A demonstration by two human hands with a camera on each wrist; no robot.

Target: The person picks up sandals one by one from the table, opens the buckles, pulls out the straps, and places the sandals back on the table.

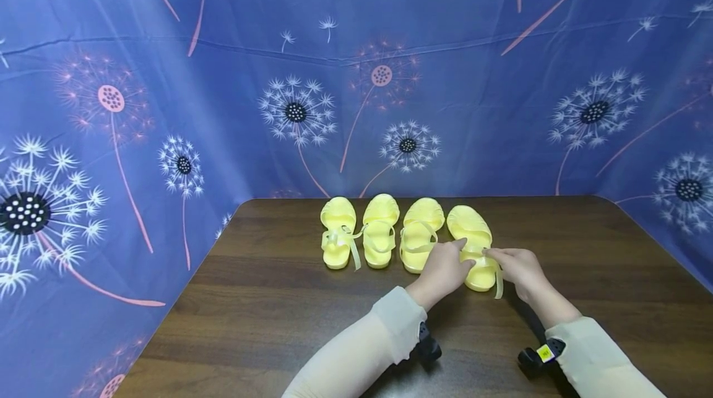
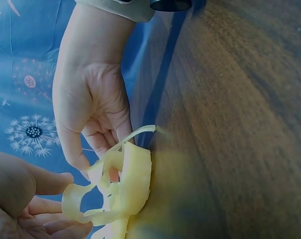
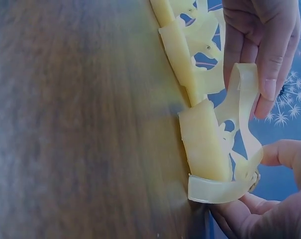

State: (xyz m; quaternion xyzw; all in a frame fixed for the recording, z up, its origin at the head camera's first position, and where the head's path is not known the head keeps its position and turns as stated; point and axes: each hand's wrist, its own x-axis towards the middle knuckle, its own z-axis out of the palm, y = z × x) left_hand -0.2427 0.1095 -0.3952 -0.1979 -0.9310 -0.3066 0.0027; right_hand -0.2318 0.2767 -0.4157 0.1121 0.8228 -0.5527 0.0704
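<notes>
Four yellow sandals stand in a row on the dark wooden table. Both hands work at the rightmost sandal. My left hand comes in from the left and pinches the ankle strap between thumb and fingers. From the right, my right hand holds the same strap near its buckle end, thumb above and fingers below. The strap's loose end hangs past the heel. The sandal rests flat on the table.
The other three sandals stand close to the left of the held one. A blue dandelion-print cloth walls in the table at the back and sides. Bare wood lies in front of the shoes.
</notes>
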